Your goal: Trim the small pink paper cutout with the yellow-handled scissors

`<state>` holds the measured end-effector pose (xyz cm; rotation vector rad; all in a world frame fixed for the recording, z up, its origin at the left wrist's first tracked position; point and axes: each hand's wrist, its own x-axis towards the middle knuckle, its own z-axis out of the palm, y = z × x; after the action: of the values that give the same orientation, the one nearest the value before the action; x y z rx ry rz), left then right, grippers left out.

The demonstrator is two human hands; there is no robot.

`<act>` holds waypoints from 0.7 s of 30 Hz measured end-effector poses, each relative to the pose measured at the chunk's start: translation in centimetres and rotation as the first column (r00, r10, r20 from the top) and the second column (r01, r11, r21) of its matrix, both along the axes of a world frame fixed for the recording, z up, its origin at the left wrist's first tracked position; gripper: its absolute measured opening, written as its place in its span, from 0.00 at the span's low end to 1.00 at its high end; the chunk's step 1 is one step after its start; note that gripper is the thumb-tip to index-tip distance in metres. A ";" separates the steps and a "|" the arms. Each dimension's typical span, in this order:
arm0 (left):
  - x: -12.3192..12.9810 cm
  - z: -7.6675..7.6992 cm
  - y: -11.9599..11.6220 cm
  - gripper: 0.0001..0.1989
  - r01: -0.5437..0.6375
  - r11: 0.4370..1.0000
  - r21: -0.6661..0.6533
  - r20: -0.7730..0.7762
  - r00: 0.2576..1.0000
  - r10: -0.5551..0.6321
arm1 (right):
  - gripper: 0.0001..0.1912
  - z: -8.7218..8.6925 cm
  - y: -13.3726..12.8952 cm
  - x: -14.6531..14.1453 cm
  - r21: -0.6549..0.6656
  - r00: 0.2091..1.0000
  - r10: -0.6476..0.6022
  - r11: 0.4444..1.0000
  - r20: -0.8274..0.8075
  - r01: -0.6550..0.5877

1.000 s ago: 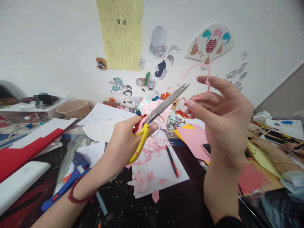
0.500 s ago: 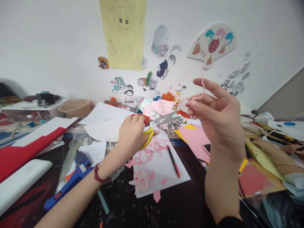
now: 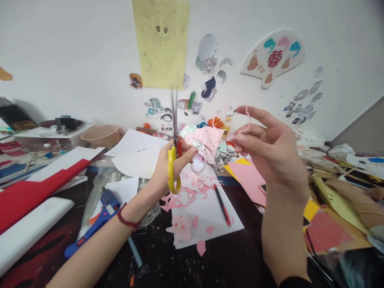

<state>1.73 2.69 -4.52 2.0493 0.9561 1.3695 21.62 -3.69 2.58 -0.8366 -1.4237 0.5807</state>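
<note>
In my left hand (image 3: pixel 168 164) is a pair of scissors (image 3: pixel 172 170) with yellow and red handles; its blades point upward and are blurred. My right hand (image 3: pixel 264 144), raised over the desk, pinches a thin curled strip of pink paper (image 3: pixel 247 122) between thumb and fingers. Between and below the hands lies a white sheet (image 3: pixel 207 218) strewn with pink paper scraps (image 3: pixel 180 202). A pink cut-out with red dots (image 3: pixel 181 229) rests at the sheet's lower left. The black and red pen (image 3: pixel 222 205) lies on its right part.
A blue glue gun (image 3: pixel 103 218) and a long white box-like object (image 3: pixel 39 232) are on the left, near red material (image 3: pixel 39 188). Pink paper (image 3: pixel 249 180) lies to the right. Behind stand a round bowl (image 3: pixel 102 136) and a wall with a yellow drawing (image 3: pixel 160 60).
The scissors have swung from pointing right toward the pink strip to pointing upward. My right hand still pinches the strip, and the view has shifted slightly left.
</note>
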 end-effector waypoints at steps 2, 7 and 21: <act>-0.3 1.1 -1.2 0.11 0.147 0.989 -0.014 0.226 0.964 -0.140 | 0.25 -0.3 0.3 -0.4 0.010 1.000 0.012 1.000 0.016 -0.013; -0.6 3.0 -3.7 0.14 0.214 0.974 -0.076 0.453 0.878 -0.157 | 0.25 -1.1 0.8 -1.3 0.024 0.998 0.028 0.999 0.062 -0.029; -1.2 2.4 -3.4 0.15 -0.132 0.986 0.103 0.288 0.953 0.097 | 0.20 -1.5 1.3 -2.7 -0.136 0.986 0.144 0.982 0.079 -0.133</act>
<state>0.48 -0.73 -2.16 1.8383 0.8959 1.7653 18.91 -2.40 1.07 -0.8793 -1.5463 0.7572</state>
